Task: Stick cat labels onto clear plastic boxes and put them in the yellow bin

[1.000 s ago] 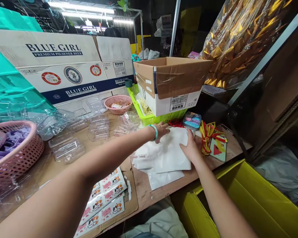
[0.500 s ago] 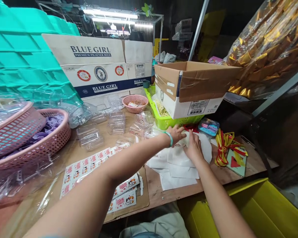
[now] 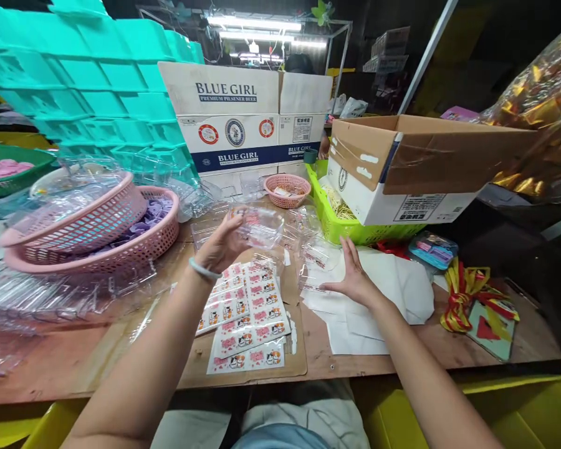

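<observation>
My left hand (image 3: pixel 223 244) is closed around one end of a clear plastic box (image 3: pixel 264 228), lifted over the table's middle. Through its wall some pink print shows. My right hand (image 3: pixel 355 274) has its thumb and fingers spread apart above white sheets (image 3: pixel 378 293). Beside that thumb lies another clear plastic box (image 3: pixel 315 265); whether the thumb touches it I cannot tell. Below my left hand are sheets of cat stickers (image 3: pixel 257 305), overlapping on a piece of cardboard.
Pink baskets (image 3: pixel 103 262) with purple pieces stand on the left, near teal stacked trays (image 3: pixel 107 93). Behind are a Blue Girl carton (image 3: pixel 243 137) and a small pink basket (image 3: pixel 287 190). An open carton (image 3: pixel 402 168) rests on a green basket (image 3: pixel 327 224). Red-yellow ribbons (image 3: pixel 462 299) lie right.
The view has swung left. My left hand has left the white sheets and now holds a clear box further left. My right hand has drawn away from the sheets' middle, its fingers spread wider.
</observation>
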The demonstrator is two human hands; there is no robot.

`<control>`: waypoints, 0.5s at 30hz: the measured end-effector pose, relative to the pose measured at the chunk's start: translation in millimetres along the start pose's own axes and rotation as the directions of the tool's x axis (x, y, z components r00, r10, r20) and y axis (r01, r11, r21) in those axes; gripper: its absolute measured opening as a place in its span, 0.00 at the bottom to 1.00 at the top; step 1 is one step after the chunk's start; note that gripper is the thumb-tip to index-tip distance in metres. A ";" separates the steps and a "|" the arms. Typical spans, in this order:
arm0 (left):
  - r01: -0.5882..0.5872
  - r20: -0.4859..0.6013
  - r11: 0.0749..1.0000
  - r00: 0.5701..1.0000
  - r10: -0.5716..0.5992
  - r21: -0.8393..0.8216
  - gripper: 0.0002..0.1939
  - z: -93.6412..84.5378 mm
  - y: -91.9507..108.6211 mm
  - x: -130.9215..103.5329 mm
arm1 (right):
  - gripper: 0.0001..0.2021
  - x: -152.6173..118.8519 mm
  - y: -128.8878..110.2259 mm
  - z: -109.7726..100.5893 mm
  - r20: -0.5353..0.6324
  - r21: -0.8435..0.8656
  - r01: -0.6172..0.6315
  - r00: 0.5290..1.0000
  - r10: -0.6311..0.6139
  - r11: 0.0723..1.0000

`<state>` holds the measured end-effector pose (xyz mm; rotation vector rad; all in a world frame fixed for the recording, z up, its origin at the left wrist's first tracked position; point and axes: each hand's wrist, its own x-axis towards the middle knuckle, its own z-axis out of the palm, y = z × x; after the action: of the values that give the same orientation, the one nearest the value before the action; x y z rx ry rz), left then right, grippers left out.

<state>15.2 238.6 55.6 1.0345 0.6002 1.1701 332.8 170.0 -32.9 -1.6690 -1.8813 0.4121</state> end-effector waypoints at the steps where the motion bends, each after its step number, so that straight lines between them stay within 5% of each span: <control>1: 0.064 -0.049 0.995 0.996 -0.068 -0.071 0.19 -17.4 -2.3 -10.0 | 0.64 6.1 -0.7 6.1 0.032 0.003 -0.013 0.999 0.013 1.000; 6: 0.132 -0.268 0.945 0.939 -0.216 -0.300 0.16 -58.1 -26.7 -41.9 | 0.57 9.7 -4.8 34.1 -0.009 0.032 0.022 1.000 -0.022 0.999; 11: 0.132 -0.303 0.915 0.917 -0.258 -0.380 0.19 -56.1 -42.7 -36.3 | 0.39 -3.2 -17.8 40.6 -0.159 0.065 0.047 0.987 -0.036 0.997; 15: 0.012 -0.318 0.862 0.927 -0.200 -0.507 0.20 -50.7 -51.4 -34.1 | 0.39 8.1 -54.0 51.4 -0.393 0.292 0.084 0.919 0.039 0.953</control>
<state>-14.7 221.7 -16.4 0.3362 0.5875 1.3346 258.4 176.5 -39.7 -1.3985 -1.4551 0.3076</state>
